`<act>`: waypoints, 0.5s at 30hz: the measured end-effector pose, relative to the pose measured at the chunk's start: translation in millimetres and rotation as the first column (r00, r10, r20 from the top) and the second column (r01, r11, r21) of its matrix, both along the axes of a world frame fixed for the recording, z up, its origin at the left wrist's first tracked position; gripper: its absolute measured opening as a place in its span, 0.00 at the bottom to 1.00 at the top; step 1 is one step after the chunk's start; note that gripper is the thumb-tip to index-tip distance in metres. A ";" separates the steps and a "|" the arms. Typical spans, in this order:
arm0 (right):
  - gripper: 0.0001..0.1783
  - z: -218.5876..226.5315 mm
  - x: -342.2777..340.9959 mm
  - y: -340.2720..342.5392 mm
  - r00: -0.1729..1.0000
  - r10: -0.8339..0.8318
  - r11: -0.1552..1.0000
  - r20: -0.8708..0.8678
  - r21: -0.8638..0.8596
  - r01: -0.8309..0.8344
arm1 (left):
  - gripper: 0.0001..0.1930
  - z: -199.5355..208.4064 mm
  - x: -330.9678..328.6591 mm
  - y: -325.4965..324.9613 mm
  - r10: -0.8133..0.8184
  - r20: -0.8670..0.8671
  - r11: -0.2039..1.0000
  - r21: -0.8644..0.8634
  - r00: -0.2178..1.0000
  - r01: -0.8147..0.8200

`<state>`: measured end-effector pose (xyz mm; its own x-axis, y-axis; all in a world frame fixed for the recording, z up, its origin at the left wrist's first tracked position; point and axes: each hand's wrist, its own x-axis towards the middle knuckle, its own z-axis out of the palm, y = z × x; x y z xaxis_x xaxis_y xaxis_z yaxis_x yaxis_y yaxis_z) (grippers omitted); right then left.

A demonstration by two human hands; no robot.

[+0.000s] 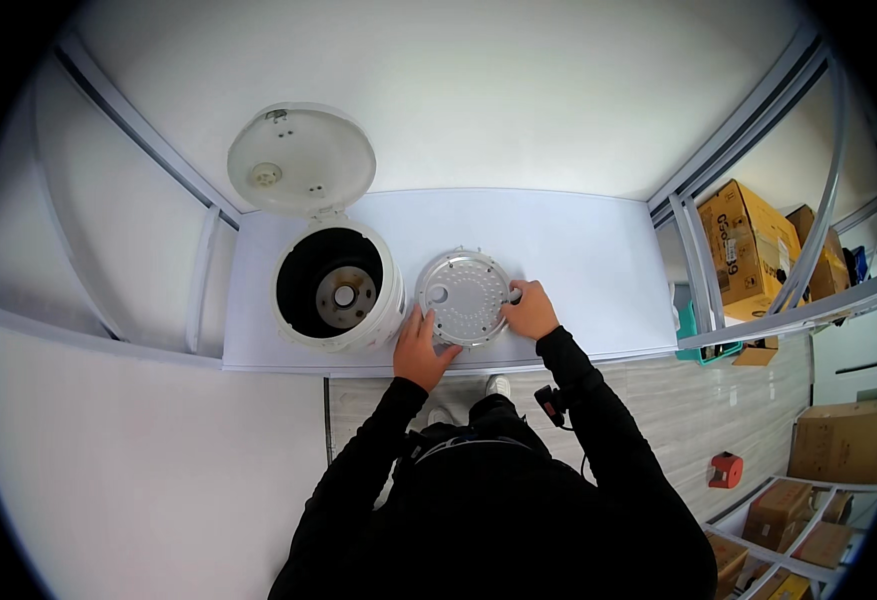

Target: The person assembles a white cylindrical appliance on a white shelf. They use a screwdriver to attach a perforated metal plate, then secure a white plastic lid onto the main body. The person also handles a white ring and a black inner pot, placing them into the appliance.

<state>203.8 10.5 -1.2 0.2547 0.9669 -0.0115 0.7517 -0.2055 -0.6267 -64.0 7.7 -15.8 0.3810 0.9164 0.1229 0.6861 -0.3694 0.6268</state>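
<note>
A round, dimpled silver inner lid (470, 295) with a hole near its left side rests on the white table. My left hand (421, 352) lies at its lower left, fingers stretched along the rim and thumb spread toward the lower edge. On the opposite side my right hand (529, 311) is closed on the rim, its thumb and forefinger pinching the edge. To the left stands a white rice cooker (390, 312), close to my left hand. Its hinged cover (308, 160) is raised, and no inner pot sits inside. The metal heating plate (343, 297) shows at the bottom of the dark cavity.
The white table (588, 270) has grey metal frames (693, 250) at its sides. Beyond the right frame are cardboard boxes (748, 245) and a teal crate (693, 330). A red object (725, 470) lies on the floor, near shelves of boxes (778, 510).
</note>
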 end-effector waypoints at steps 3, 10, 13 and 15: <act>0.31 5.9 2.8 5.6 0.989 -0.024 0.999 -0.147 -0.050 0.016 | 0.43 -0.1 -0.6 -0.4 0.010 0.020 1.000 0.000 1.000 -0.010; 0.31 9.6 1.7 8.4 0.957 -0.059 0.997 -0.285 -0.073 0.039 | 0.39 7.4 -2.2 -2.5 0.035 0.067 0.999 0.006 0.997 -0.035; 0.32 -0.3 1.5 8.3 0.974 -0.060 0.998 -0.217 -0.013 0.059 | 0.38 13.5 -3.6 -2.2 0.017 0.071 1.000 0.017 0.997 -0.019; 0.32 -0.6 1.5 7.4 0.980 -0.064 0.998 -0.190 0.013 0.068 | 0.38 15.9 -3.4 -1.9 0.013 0.094 1.000 0.027 0.995 -0.016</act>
